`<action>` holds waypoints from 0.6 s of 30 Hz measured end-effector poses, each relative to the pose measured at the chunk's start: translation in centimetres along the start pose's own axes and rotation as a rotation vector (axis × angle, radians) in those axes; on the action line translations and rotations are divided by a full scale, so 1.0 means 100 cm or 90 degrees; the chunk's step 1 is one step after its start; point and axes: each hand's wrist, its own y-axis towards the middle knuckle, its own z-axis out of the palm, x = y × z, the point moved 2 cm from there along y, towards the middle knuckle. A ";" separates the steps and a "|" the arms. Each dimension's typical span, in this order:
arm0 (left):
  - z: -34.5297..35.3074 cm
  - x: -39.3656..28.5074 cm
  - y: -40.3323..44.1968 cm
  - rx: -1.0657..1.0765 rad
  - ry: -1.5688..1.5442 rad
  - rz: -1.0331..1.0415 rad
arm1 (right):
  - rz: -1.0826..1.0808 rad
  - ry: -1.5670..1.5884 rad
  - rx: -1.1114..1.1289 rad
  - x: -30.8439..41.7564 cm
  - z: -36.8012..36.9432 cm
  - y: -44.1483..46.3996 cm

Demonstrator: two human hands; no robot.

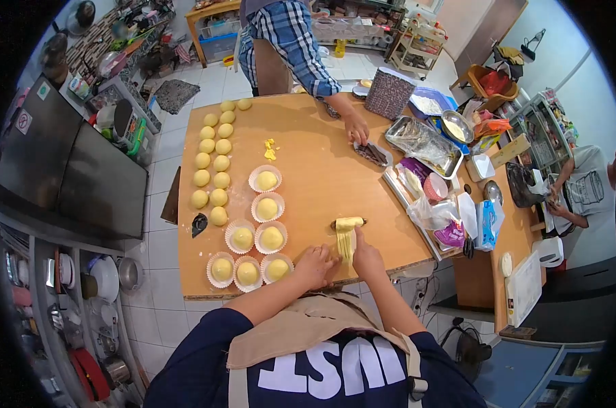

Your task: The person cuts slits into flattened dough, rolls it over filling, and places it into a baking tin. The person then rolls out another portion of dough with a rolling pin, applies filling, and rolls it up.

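A flat strip of yellow dough (346, 243), cut into thin slits, lies on the wooden table (308, 163) near its front edge. Its far end is folded over a dark filling that sticks out on both sides. My left hand (316, 266) rests at the left of the strip, fingers partly curled, near its lower part. On the right side, my right hand (368, 257) touches the strip's edge with its fingers close together. Whether either hand pinches the dough cannot be made out. Left of my hands, several dough balls sit in white paper cups (271, 238).
Plain dough balls (221, 162) line the table's left side, near yellow scraps (270, 149). A co-worker's hand (356, 129) touches a dark-filled bag (374, 154) across the table. A metal tray (423, 144) and packages stand right. Another person (587, 183) is at far right.
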 end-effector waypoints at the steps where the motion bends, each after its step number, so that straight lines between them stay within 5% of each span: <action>1: 0.001 0.000 0.000 -0.007 0.009 0.001 | 0.000 0.000 0.005 0.002 -0.002 0.001; 18: 0.006 -0.002 0.002 0.004 -0.023 -0.017 | -0.007 -0.074 0.057 0.010 -0.011 0.006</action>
